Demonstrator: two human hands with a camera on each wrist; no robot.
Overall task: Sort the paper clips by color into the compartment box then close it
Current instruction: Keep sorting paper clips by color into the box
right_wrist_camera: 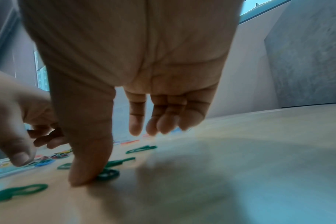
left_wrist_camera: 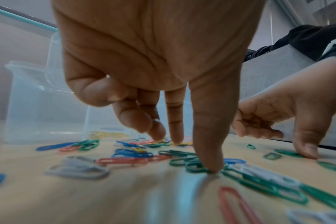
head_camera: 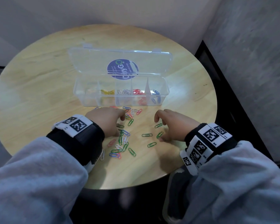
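Observation:
A clear compartment box [head_camera: 120, 101] stands with its lid [head_camera: 94, 62] folded back. It holds yellow clips [head_camera: 107, 92], white clips [head_camera: 124, 92], red clips [head_camera: 138, 92] and blue clips [head_camera: 155, 92], each colour in its own compartment. Loose mixed clips [head_camera: 123, 141] lie in front of the box. My left hand [head_camera: 120, 126] is over them with the fingers pointing down, and its thumb [left_wrist_camera: 211, 165] presses on green clips [left_wrist_camera: 194, 167]. My right hand [head_camera: 158, 130] hovers over several green clips [head_camera: 158, 125] with straight fingers. Its thumb [right_wrist_camera: 86, 174] touches the table beside a green clip [right_wrist_camera: 107, 174].
The round wooden table [head_camera: 39, 78] has a black base and stands in a corner between pale walls. Its front edge is close under my forearms. The box's leftmost compartment [head_camera: 87, 92] looks empty. A dark floor strip [head_camera: 233, 102] runs along the right.

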